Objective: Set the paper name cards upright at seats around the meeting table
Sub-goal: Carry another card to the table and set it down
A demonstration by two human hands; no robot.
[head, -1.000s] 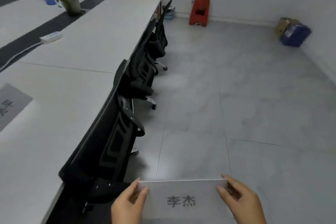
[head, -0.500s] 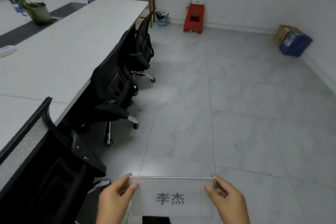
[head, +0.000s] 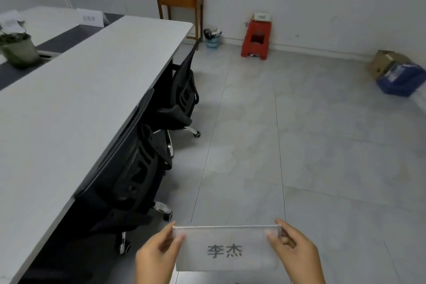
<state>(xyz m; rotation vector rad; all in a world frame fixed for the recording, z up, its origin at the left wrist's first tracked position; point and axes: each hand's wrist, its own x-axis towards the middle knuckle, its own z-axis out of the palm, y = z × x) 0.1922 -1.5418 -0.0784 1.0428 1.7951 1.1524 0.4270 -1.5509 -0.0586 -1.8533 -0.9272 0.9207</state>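
Walking on past the chairs, nearer the table's far end | left hand and right hand pinch the name card's ends at 6 o'clock, print facing me, keeping it flat | unplaced; table at 9 o'clock.

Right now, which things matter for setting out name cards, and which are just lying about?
For the job: white paper name card held by left hand and right hand; long white meeting table; black mesh office chairs.

Lying about: red plastic stool; blue wastebasket; cardboard box.
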